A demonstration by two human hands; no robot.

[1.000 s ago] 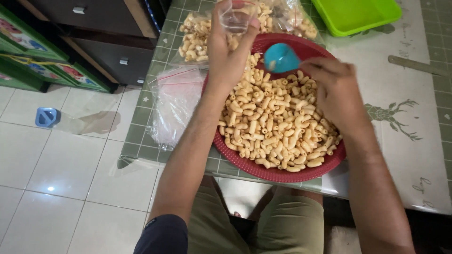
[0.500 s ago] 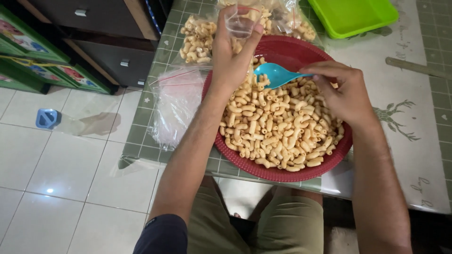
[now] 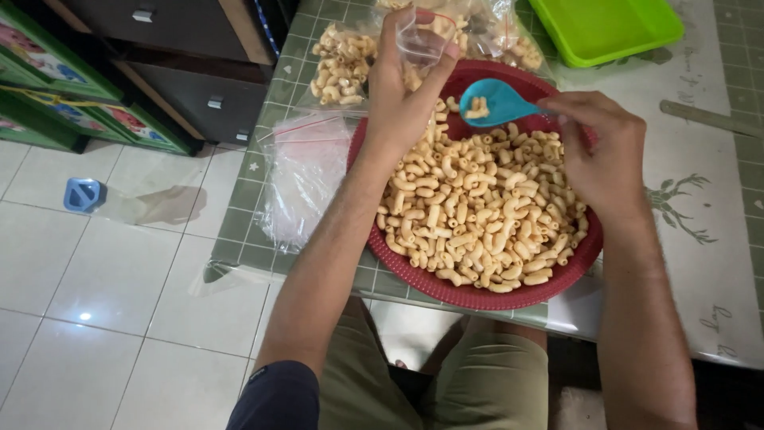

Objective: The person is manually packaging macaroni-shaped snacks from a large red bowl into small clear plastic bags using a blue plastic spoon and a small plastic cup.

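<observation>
Head view shows my left hand (image 3: pixel 402 103) in a grip on a small clear bag (image 3: pixel 422 36) above the red basket (image 3: pixel 477 296) of macaroni (image 3: pixel 477 207), my right hand (image 3: pixel 605 151) clenched on a blue spoon (image 3: pixel 497 102) carrying a few pieces, which calls for tipping carefully at the bag's mouth.

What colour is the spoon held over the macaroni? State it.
Light blue; the spoon, held in the right hand, shows clearly in the head view.

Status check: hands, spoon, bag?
Left hand holds small clear bag open. Right hand holds blue spoon, few macaroni pieces in it, above red basket. Nothing between them.
</observation>
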